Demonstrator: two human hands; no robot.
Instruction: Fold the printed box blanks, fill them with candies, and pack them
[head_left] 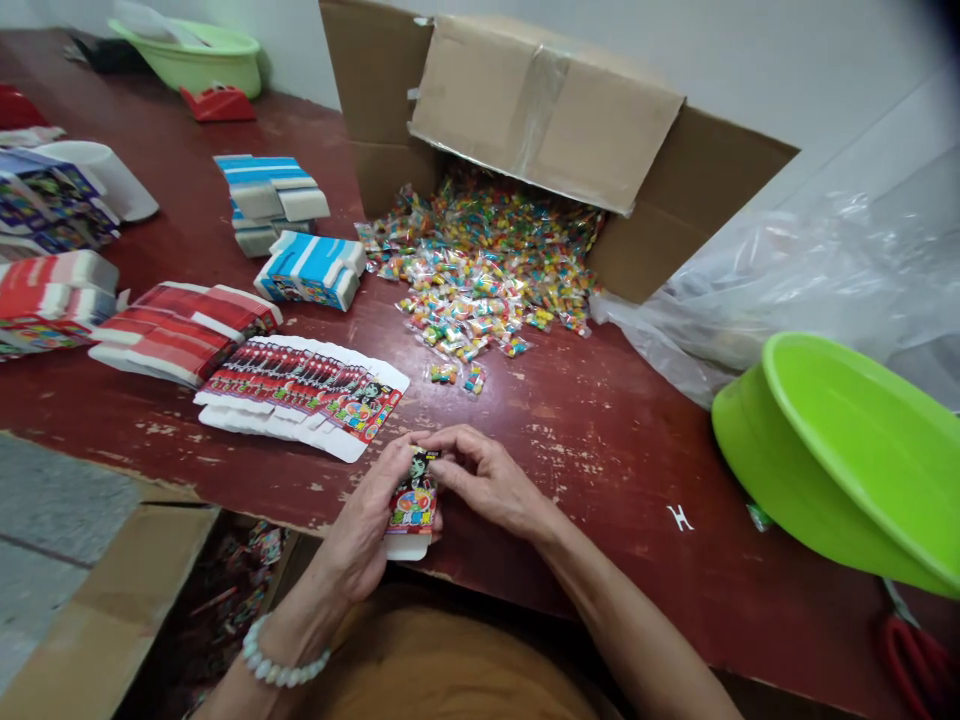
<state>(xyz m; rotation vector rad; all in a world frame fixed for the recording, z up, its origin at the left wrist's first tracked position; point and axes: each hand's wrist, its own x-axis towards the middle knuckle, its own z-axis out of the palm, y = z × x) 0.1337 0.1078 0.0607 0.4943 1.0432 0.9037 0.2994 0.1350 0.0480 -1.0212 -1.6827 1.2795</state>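
My left hand (369,515) is wrapped round a small red and black candy box (412,505) with a cartoon figure and bright sweets printed on it. A white flap sticks out at the box's near end. My right hand (487,482) is closed at the box's far end, its thumb and fingers pinching the top edge. Just beyond my left hand lies a fanned row of flat candy boxes (300,390) of the same print. Small clear packets of coloured candy (480,300) spill over the table farther off, with two loose packets (457,376) nearest my hands.
A large cardboard box (544,110) lies on its side behind the candy. Blue cartons (311,268) and red cartons (187,325) stand left. A green basin (787,470), clear plastic (757,290) and red-handled scissors (911,650) are right. Below the table edge sits an open carton (142,600).
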